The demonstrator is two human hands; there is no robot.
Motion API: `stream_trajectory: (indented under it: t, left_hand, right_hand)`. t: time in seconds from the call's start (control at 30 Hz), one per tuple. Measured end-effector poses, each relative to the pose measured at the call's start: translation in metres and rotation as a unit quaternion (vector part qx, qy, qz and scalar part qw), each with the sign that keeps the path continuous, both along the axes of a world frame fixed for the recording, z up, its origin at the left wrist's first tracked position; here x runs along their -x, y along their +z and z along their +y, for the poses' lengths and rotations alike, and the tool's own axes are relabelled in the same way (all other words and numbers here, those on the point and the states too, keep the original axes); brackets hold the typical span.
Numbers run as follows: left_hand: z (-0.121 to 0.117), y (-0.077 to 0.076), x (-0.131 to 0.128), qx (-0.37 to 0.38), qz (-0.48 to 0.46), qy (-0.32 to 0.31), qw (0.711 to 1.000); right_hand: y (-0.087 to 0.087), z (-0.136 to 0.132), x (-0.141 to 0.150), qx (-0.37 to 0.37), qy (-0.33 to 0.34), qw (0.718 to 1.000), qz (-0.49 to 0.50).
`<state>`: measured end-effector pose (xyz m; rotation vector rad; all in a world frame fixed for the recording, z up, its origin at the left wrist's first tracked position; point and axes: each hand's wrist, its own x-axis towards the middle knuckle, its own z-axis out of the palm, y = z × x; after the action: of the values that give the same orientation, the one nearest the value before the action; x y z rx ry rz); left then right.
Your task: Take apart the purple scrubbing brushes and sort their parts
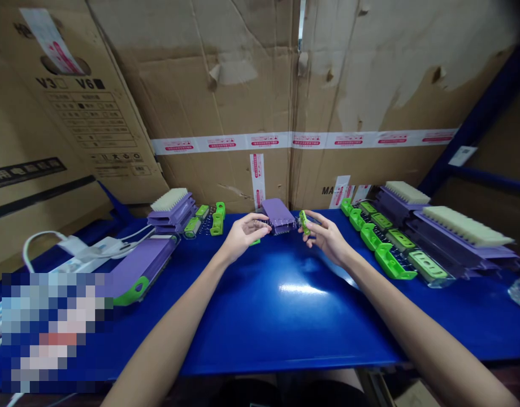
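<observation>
My left hand point(242, 233) grips the near end of a purple plastic body point(278, 215) held just above the blue table point(281, 316), at the middle back. A small green bit shows under that hand's fingers. My right hand point(323, 233) pinches a small green plastic part point(304, 221) right beside the purple body's right end. The two hands face each other, a little apart.
Left back: a purple brush with white bristles point(172, 207) and several green parts point(217, 217). A long purple unit point(142, 265) and white cables point(77, 246) lie at left. Right: a row of green parts point(391, 251) and stacked purple brushes point(459, 234). Cardboard boxes point(260, 96) wall the back.
</observation>
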<state>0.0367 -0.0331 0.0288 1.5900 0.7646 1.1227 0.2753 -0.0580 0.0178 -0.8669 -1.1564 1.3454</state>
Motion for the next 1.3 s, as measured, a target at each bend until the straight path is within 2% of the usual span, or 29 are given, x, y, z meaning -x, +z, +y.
stream_trajectory:
  t: [0.1, 0.2, 0.3, 0.37, 0.4, 0.47, 0.53, 0.63, 0.73, 0.8, 0.83, 0.9, 1.0, 1.07, 1.17, 1.3]
  left_hand:
    - [-0.003, 0.002, -0.004, -0.026, 0.025, 0.049, 0.998]
    - [-0.006, 0.003, -0.007, -0.049, 0.051, 0.083, 0.994]
    - [-0.007, 0.005, -0.007, -0.043, 0.074, 0.117, 0.989]
    - [-0.007, 0.008, -0.006, -0.014, 0.072, 0.129, 0.989]
    - [-0.006, 0.009, -0.006, 0.009, 0.063, 0.136, 0.989]
    - [-0.003, 0.010, -0.004, 0.055, 0.034, 0.159, 0.985]
    - [0.000, 0.011, -0.001, 0.071, 0.008, 0.195, 0.978]
    - [0.003, 0.011, 0.002, 0.043, 0.001, 0.236, 0.971]
    - [0.002, 0.010, 0.003, -0.004, 0.044, 0.226, 0.973]
    - [-0.002, 0.009, 0.002, -0.071, 0.125, 0.204, 0.968]
    - [-0.004, 0.008, 0.001, -0.122, 0.180, 0.198, 0.956]
    - [-0.010, 0.006, -0.001, -0.250, 0.295, 0.184, 0.904]
    - [-0.017, 0.002, -0.006, -0.395, 0.406, 0.145, 0.811]
    - [-0.018, -0.002, -0.009, -0.426, 0.439, 0.123, 0.782]
    - [-0.017, -0.007, -0.011, -0.432, 0.463, 0.118, 0.765]
    - [-0.015, -0.007, -0.009, -0.411, 0.452, 0.163, 0.774]
  right_hand:
    - [0.002, -0.003, 0.000, 0.027, 0.036, 0.999, -0.023]
    - [0.003, -0.004, 0.002, 0.016, 0.044, 0.998, -0.041]
    - [0.001, -0.004, 0.002, -0.062, 0.007, 0.994, -0.085]
    - [-0.001, -0.004, 0.002, -0.148, -0.045, 0.976, -0.153]
    - [-0.003, -0.003, 0.002, -0.199, -0.076, 0.957, -0.199]
    - [-0.007, -0.002, 0.000, -0.296, -0.146, 0.899, -0.287]
    - [-0.012, 0.003, -0.002, -0.346, -0.223, 0.842, -0.348]
    - [-0.018, 0.014, -0.006, -0.319, -0.306, 0.792, -0.420]
    - [-0.022, 0.026, -0.009, -0.260, -0.326, 0.737, -0.533]
    - [-0.024, 0.030, -0.009, -0.223, -0.323, 0.695, -0.603]
    - [-0.024, 0.031, -0.008, -0.207, -0.319, 0.677, -0.630]
    - [-0.025, 0.030, -0.006, -0.184, -0.305, 0.653, -0.668]
    - [-0.026, 0.028, -0.006, -0.161, -0.294, 0.643, -0.689]
    - [-0.028, 0.027, -0.007, -0.148, -0.289, 0.652, -0.685]
    - [-0.030, 0.029, -0.013, -0.164, -0.292, 0.682, -0.650]
    - [-0.028, 0.029, -0.023, -0.275, -0.362, 0.713, -0.533]
